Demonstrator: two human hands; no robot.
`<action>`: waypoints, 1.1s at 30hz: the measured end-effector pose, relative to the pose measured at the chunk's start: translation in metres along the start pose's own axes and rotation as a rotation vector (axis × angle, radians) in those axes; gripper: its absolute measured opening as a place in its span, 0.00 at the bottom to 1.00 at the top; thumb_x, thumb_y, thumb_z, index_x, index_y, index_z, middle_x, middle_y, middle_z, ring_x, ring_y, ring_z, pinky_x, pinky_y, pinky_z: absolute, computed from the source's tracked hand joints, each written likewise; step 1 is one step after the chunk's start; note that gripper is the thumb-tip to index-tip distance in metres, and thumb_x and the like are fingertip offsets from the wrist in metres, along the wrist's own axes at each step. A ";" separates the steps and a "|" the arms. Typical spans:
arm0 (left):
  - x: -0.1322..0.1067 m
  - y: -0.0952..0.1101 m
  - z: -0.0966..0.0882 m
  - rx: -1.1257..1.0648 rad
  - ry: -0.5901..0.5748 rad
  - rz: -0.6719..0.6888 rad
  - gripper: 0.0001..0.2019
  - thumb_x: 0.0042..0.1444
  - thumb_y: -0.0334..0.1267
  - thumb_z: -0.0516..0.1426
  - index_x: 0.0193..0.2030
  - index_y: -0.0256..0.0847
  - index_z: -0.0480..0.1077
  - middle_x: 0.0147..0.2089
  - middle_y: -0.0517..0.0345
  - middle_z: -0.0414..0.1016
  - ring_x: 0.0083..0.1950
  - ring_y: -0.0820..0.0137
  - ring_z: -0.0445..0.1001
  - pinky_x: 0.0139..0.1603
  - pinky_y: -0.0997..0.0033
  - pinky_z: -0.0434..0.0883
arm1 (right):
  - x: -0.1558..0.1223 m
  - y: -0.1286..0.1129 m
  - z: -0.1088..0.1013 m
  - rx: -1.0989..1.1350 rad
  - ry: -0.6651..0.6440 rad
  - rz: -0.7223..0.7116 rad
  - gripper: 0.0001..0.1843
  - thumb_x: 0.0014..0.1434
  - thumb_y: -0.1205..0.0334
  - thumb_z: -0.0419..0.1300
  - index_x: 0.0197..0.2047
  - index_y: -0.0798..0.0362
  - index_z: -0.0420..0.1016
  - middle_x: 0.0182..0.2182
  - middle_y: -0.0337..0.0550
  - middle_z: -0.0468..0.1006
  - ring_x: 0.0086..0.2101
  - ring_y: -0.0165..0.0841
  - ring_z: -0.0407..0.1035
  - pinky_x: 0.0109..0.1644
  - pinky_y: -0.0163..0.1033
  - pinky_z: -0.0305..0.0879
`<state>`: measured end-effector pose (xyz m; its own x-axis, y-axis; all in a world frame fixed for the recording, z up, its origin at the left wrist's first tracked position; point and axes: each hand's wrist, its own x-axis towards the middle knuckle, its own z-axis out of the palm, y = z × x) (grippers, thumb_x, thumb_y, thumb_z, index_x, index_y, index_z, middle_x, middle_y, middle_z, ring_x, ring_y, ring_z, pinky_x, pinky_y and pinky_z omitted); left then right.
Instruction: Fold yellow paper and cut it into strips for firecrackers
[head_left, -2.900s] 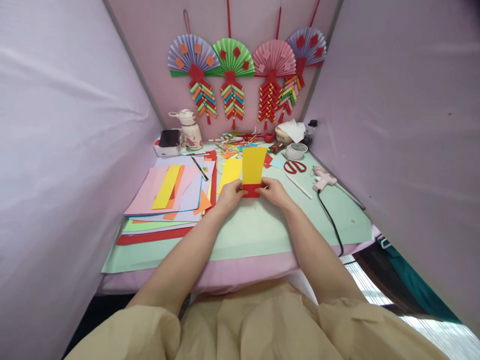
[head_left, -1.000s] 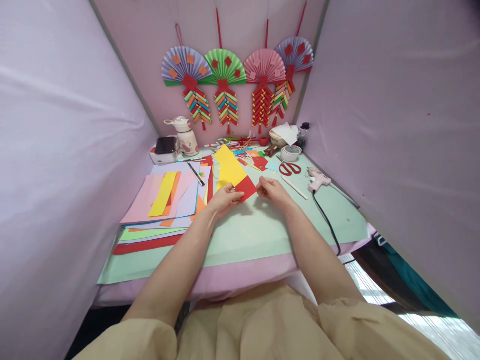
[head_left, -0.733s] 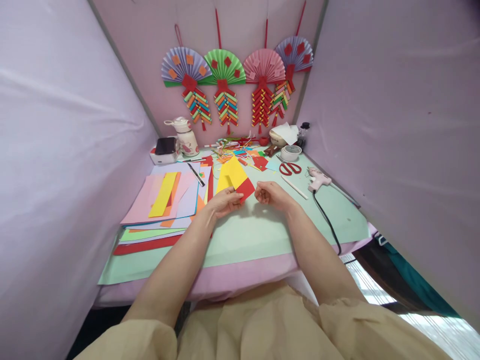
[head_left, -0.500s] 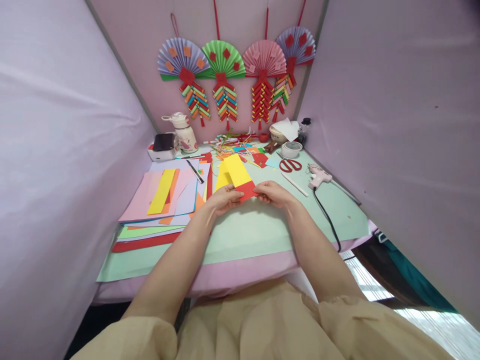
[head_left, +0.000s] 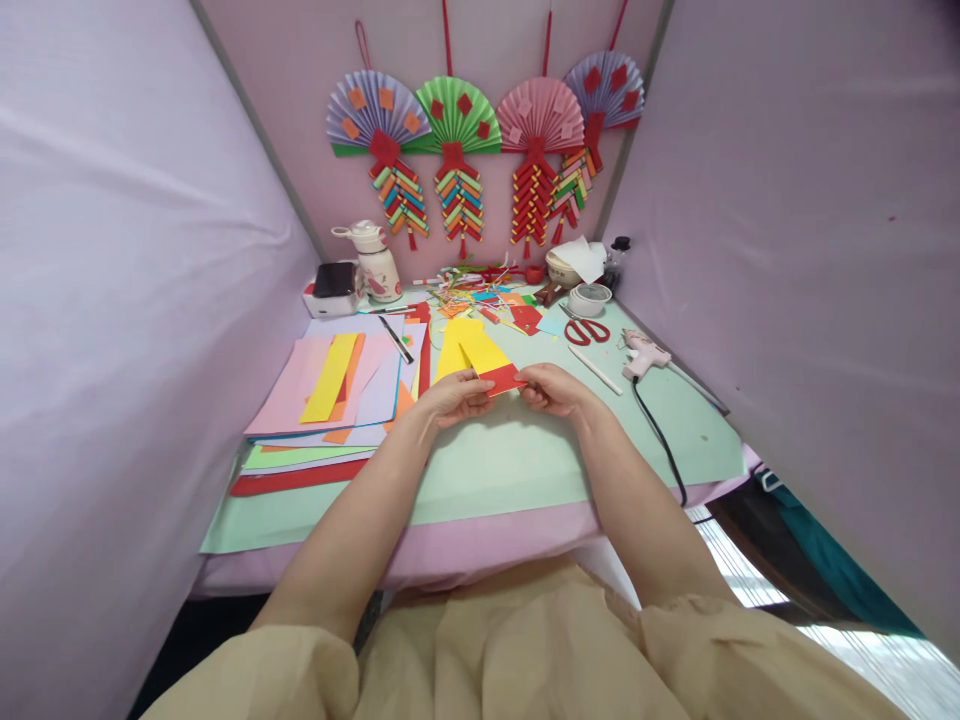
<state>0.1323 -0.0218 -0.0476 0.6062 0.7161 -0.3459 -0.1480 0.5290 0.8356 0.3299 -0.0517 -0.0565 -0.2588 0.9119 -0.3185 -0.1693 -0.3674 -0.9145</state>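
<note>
Both of my hands pinch one yellow paper strip [head_left: 484,349] that has a red end piece [head_left: 503,379] nearest me. My left hand [head_left: 455,397] grips the red end from the left with closed fingers. My right hand [head_left: 553,388] pinches it from the right. The strip lies low, almost flat over the pale green mat [head_left: 510,462], and points away toward the back left. A second yellow sheet [head_left: 452,350] lies flat beneath it.
A stack of coloured paper sheets [head_left: 337,395] lies at the left. Red scissors [head_left: 586,330], a glue gun [head_left: 645,352] with black cord, a white stick [head_left: 594,369], a tape roll [head_left: 589,299], paper scraps [head_left: 480,290] and a white kettle [head_left: 373,262] sit around. Paper fans [head_left: 457,115] hang on the back wall.
The yellow strip stood upright in both hands earlier; it has since tilted leftward and come down nearly flat. My right hand let go briefly, then pinched the red end again.
</note>
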 end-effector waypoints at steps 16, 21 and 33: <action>-0.002 0.001 0.003 0.033 0.038 -0.003 0.17 0.38 0.28 0.69 0.32 0.37 0.67 0.26 0.62 0.72 0.26 0.78 0.71 0.37 0.72 0.73 | 0.003 0.003 0.000 -0.047 0.001 -0.018 0.09 0.46 0.60 0.61 0.23 0.54 0.65 0.12 0.32 0.61 0.13 0.20 0.47 0.16 0.28 0.39; 0.002 -0.003 0.000 0.114 0.027 0.060 0.17 0.39 0.31 0.68 0.36 0.35 0.69 0.31 0.57 0.74 0.30 0.75 0.73 0.37 0.70 0.72 | 0.002 0.004 -0.002 -0.112 0.027 -0.055 0.08 0.46 0.60 0.61 0.23 0.55 0.67 0.13 0.34 0.63 0.14 0.21 0.50 0.16 0.29 0.42; 0.011 -0.012 -0.004 0.967 0.371 0.637 0.11 0.48 0.29 0.59 0.39 0.43 0.71 0.37 0.57 0.76 0.39 0.64 0.72 0.43 0.67 0.66 | 0.018 0.013 0.001 -0.581 0.290 -0.602 0.07 0.47 0.62 0.58 0.32 0.53 0.74 0.29 0.37 0.77 0.30 0.31 0.66 0.36 0.35 0.60</action>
<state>0.1373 -0.0185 -0.0633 0.3532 0.8947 0.2736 0.4019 -0.4092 0.8192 0.3218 -0.0407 -0.0741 -0.0164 0.9602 0.2789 0.3313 0.2684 -0.9045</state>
